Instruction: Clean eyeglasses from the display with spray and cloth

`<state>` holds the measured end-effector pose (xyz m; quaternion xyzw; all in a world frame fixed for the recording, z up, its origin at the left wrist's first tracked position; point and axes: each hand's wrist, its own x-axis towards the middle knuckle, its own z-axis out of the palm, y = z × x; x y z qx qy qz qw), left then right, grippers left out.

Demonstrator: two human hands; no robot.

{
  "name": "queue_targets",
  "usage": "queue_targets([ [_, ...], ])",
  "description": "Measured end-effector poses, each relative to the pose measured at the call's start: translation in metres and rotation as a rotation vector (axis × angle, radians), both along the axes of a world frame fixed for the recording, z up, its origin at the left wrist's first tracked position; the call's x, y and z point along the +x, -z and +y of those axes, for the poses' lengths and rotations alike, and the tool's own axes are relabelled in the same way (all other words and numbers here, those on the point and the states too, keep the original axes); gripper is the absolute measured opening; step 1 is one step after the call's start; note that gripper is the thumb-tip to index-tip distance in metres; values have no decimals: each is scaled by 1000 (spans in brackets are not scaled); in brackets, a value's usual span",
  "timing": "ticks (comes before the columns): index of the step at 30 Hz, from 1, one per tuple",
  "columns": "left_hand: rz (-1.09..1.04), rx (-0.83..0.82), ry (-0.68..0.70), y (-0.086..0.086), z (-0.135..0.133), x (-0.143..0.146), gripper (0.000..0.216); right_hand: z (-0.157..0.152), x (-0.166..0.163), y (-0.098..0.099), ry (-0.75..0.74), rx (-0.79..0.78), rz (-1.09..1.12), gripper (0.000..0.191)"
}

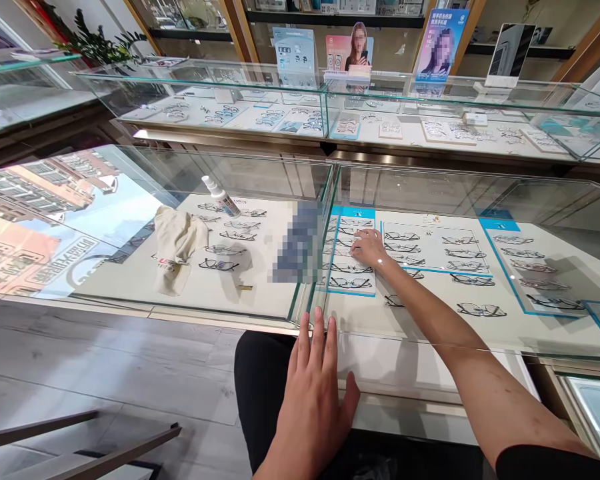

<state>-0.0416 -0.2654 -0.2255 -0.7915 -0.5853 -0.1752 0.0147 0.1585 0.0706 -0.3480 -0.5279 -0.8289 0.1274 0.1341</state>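
Note:
My right hand (369,248) reaches inside the glass display case, over a blue-edged white tray (353,291) with rows of eyeglasses. Its fingers are bent down and closed on a pair of eyeglasses (347,233), which they partly cover. More eyeglasses (351,269) lie just in front of that hand on the same tray. Nearer to me, my left hand (314,393) is open, its fingers stretched out and their tips at the case's front edge, beside the divider (307,297). It holds nothing.
On the left section are a white spray bottle (221,197) and a crumpled beige cloth (176,247), with several eyeglasses (219,265) about them. A second tray (530,270) of eyeglasses lies at the right. Behind stands another glass showcase (260,80) with advertising stands (440,45).

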Motion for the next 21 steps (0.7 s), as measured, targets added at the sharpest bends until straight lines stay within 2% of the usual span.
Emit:
queue_targets([
  [14,2,-12,15,-2,0,-1,91,-5,-5,-2,-4,-28,-15,24],
  [18,-6,-11,20,-2,0,-1,91,-8,-7,-8,-12,-30,-14,20],
  [21,-6,-5,27,-1,0,-1,92,-13,-8,-16,-73,-55,-16,20],
])
